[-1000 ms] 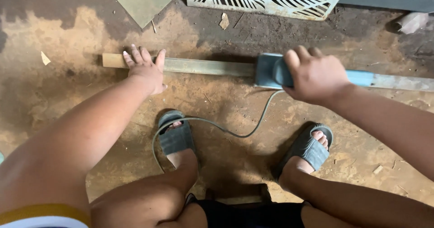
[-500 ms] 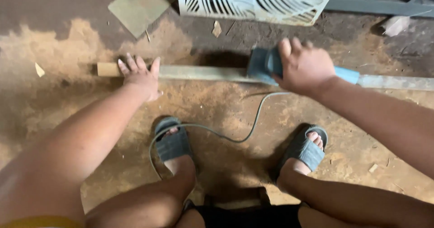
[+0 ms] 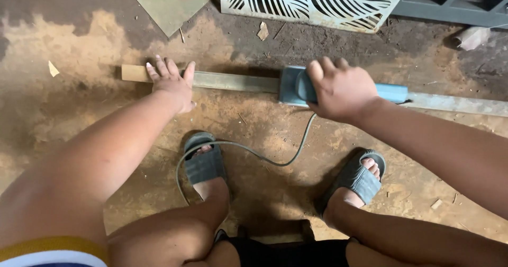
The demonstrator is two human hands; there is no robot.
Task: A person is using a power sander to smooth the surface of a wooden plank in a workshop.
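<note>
Right hand [image 3: 338, 89] gripping a blue power planer [image 3: 344, 87] on a long wooden strip [image 3: 233, 82] laid on the floor; left hand [image 3: 172, 82] spread flat, pinning the strip.
Planer sits about mid-strip; left end pale and bare, the rest grey-green. Floor [image 3: 79, 113] dusted with tan sawdust. Grey cord [image 3: 248, 150] loops between grey rubber slides [image 3: 203, 164].

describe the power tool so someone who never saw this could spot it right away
Find the long wooden strip lying across the dusty floor in front of the person's feet. The power tool sits on it under the right hand. It is the only blue, boxy thing there, with a grey cord trailing from it.
</note>
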